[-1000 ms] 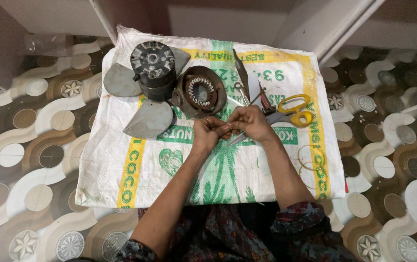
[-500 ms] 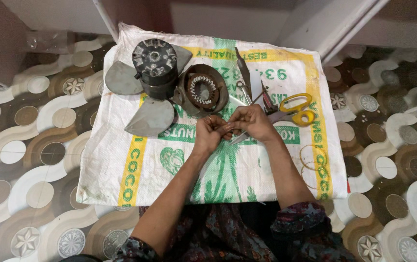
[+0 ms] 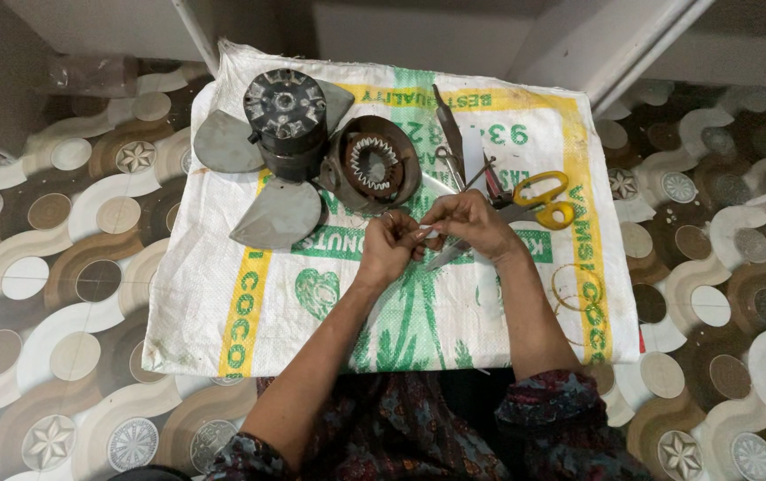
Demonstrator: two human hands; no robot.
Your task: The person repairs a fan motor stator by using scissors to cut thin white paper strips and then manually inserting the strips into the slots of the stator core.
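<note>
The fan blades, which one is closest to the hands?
The lower blade, lying on the white sack and pointing toward the person. It sits just left of the left hand; the other two blades lie farther up by the motor.

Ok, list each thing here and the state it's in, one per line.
Left hand: pinching a small pale piece against the right hand.
Right hand: pinching the same piece.
Fan: taken apart, motor upright on its blades.
Stator: out of the fan, lying flat, core empty.
Scissors: lying on the sack.
Sack: spread flat on the floor.
</note>
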